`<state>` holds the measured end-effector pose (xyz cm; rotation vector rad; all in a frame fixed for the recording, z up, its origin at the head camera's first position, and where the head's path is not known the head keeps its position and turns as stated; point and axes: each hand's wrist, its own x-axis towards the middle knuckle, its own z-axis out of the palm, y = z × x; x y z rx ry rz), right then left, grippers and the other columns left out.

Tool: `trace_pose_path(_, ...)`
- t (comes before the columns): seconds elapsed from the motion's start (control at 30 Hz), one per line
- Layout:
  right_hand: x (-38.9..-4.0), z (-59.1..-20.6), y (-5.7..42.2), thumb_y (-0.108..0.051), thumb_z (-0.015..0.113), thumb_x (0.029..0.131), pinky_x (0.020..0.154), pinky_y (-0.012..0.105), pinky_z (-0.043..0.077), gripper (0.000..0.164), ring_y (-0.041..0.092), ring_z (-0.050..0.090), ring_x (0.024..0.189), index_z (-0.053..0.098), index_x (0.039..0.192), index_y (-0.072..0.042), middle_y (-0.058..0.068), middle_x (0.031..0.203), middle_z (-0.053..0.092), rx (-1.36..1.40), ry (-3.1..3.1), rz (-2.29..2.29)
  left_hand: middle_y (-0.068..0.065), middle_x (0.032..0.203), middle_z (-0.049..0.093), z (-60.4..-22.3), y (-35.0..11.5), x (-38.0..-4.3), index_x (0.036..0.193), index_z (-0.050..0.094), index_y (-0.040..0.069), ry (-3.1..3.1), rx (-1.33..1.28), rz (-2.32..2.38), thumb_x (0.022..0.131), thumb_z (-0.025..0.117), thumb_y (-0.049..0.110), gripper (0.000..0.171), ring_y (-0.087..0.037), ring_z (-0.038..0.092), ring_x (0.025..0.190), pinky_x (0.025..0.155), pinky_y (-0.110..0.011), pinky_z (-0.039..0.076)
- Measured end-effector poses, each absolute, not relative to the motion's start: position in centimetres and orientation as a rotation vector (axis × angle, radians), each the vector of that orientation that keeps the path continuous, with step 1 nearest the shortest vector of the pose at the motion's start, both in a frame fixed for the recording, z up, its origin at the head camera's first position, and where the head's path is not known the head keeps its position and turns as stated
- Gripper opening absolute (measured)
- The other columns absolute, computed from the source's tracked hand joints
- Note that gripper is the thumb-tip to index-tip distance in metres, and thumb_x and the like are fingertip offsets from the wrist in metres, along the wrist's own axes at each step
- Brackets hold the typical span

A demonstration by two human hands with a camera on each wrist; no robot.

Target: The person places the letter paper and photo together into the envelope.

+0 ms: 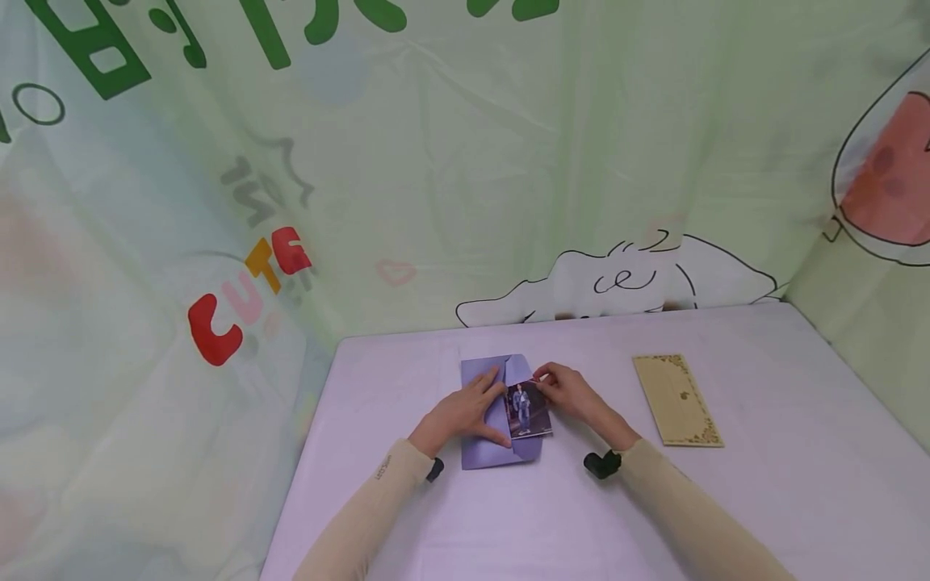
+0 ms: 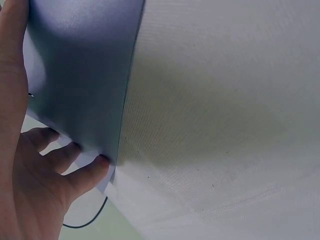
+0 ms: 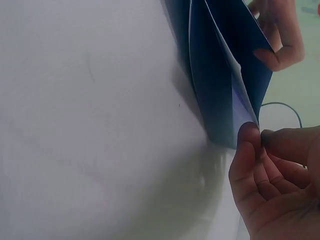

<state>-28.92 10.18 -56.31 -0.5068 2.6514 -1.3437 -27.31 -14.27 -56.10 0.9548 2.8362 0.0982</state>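
Photo (image 1: 529, 410) held at the mouth of the purple envelope (image 1: 483, 454)!

And the photo is caught near its upper right corner, pinched between thumb and finger by the grip of the right hand (image 1: 569, 393)! Most of the print is left showing below and to the left of that pinch, its blue-clad figure turned upward. Its left edge is set right at the envelope's mouth, with the open flap (image 1: 528, 453) spread underneath; how much, if any, is tucked inside cannot be told. From the right wrist, the purple layers are seen parted.

Over on the other side, the envelope is pressed by the left hand (image 1: 475, 407), its grip spread wide, fingers angled toward the upper edge and thumb laid toward the lower part of the mouth.

Now the edges! The far edge of the bench (image 1: 508, 524) is found just beyond the envelope's top, while its left edge is set well apart. To the right, a broad stretch of surface is left between the right hand and the tan card (image 1: 677, 401). Behind it all, the bench is backed by a printed curtain (image 1: 450, 161).
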Motion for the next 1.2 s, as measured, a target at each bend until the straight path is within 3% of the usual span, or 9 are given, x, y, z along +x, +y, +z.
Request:
trace_pose_path(0.53,-29.0,-57.3,7.4,-0.002,0.061,0.095,0.059,0.025,0.047,0.014,0.01,0.058,0.063,0.062,0.105,0.007,0.011,0.077,0.068,-0.621,2.654,-1.35,-0.016,0.166,0.022,-56.1,-14.5,-27.1,0.141,0.043,0.021,2.843,0.982,0.111,0.071,0.07,0.079,0.094,-0.038,0.037,0.147,0.107,-0.044,0.049)
trace_pose_path(1.2,-28.8,-57.8,4.5,-0.001,0.061,0.091,0.064,0.026,0.048,0.021,0.01,0.059,0.066,0.063,0.11,0.007,0.006,0.078,0.066,-0.676,2.718,-1.26,-0.014,0.168,0.019,-56.7,-14.6,-27.4,0.152,0.032,0.023,2.851,0.97,0.085,0.072,0.069,0.079,0.105,-0.038,0.035,0.148,0.108,-0.046,0.047)
